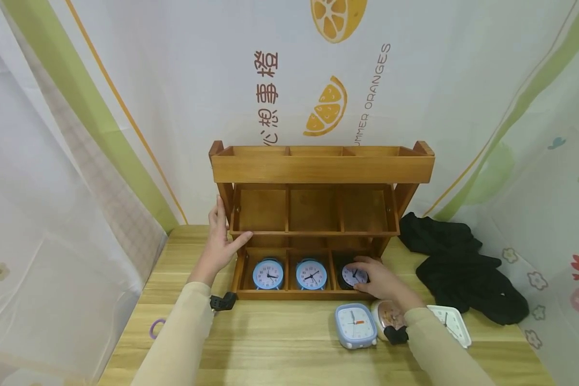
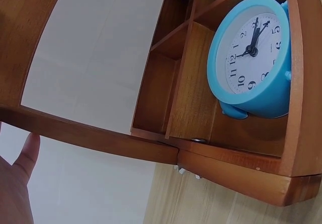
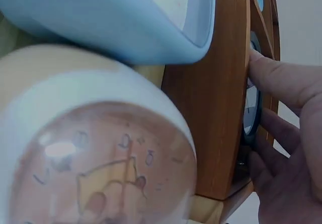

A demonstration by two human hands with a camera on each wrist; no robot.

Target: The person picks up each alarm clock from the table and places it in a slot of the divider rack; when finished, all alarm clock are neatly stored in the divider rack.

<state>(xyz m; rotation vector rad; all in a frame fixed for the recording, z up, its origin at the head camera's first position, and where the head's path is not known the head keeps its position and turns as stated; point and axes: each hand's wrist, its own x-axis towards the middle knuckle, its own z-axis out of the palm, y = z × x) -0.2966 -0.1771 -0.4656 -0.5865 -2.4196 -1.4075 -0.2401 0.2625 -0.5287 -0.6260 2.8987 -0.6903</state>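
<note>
A brown wooden three-tier rack (image 1: 323, 170) stands on the table. My left hand (image 1: 217, 251) lies along its left side, fingers extended upward and thumb at the middle shelf's edge. In the left wrist view, the thumb (image 2: 29, 153) touches the wooden side rail. My right hand (image 1: 382, 279) grips a black round alarm clock (image 1: 351, 274) inside the bottom tier's right compartment. In the right wrist view, its fingers (image 3: 282, 133) curl round the dark clock rim. Two light-blue round alarm clocks, one on the left (image 1: 268, 274) and one in the middle (image 1: 311, 275), occupy the other bottom compartments.
In front of the rack are a pale-blue square clock (image 1: 355, 325), a cream round clock (image 1: 383, 316) partly behind my right wrist, and a white square clock (image 1: 451, 321). Black cloth (image 1: 468, 273) lies at right, a purple ring (image 1: 156, 327) at left. Printed curtains enclose the table.
</note>
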